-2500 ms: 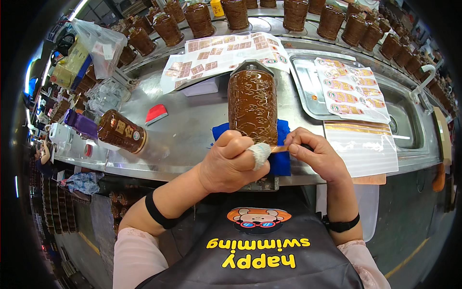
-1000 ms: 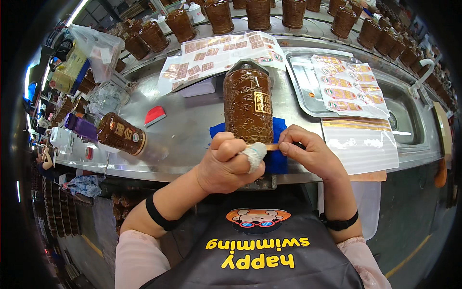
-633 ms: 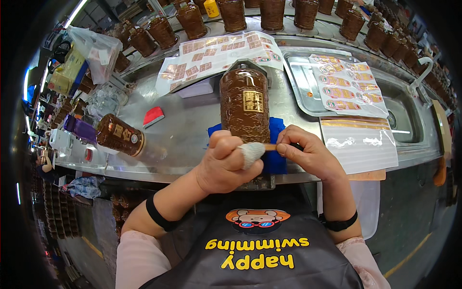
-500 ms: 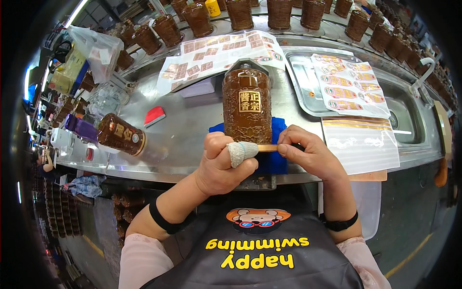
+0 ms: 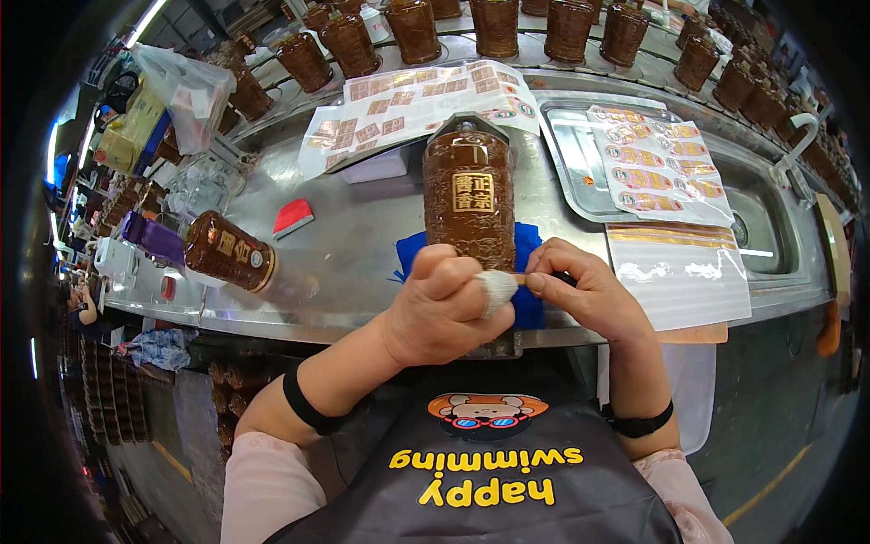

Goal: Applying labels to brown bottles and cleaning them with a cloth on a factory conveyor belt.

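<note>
while left hand (image 5: 446, 304) clenches, right hand (image 5: 591, 292) pinches

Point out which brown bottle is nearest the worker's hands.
The middle bottle, over the blue cloth, its near end by the left hand and right hand. Every other, like the left bottle and back row, sits farther away.

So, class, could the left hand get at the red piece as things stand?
Probably yes: nothing upright stands between the left hand and the red piece, though the hand would have to leave the near end of the bottle.
</note>
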`<state>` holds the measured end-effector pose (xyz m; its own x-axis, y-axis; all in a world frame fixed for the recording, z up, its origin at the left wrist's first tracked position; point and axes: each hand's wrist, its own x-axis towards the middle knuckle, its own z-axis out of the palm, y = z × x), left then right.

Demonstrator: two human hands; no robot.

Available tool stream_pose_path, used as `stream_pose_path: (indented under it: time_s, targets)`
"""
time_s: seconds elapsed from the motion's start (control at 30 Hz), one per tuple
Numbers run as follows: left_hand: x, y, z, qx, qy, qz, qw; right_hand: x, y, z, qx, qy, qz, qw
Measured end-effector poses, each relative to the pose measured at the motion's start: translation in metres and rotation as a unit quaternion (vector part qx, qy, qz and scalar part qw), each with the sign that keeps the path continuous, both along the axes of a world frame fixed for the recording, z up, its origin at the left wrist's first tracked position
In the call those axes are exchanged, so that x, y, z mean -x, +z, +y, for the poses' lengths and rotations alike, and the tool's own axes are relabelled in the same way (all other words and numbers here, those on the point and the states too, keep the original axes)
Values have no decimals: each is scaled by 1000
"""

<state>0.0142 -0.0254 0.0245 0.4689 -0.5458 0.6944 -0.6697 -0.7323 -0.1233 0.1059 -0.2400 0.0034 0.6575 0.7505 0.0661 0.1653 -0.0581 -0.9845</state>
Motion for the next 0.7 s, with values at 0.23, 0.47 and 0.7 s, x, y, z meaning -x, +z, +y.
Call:
stream_pose_path:
  time_s: [0.23,0.47,0.7]
  targets:
    - [14,-11,11,133,128,66,981,-1,3,-1,15,11,-1,1000]
    - [30,-24,15,177,134,81,972,9,19,-2,-3,-11,-74,997]
    - [39,-24,10,159,156,72,972,10,34,-5,-36,-26,-50,998]
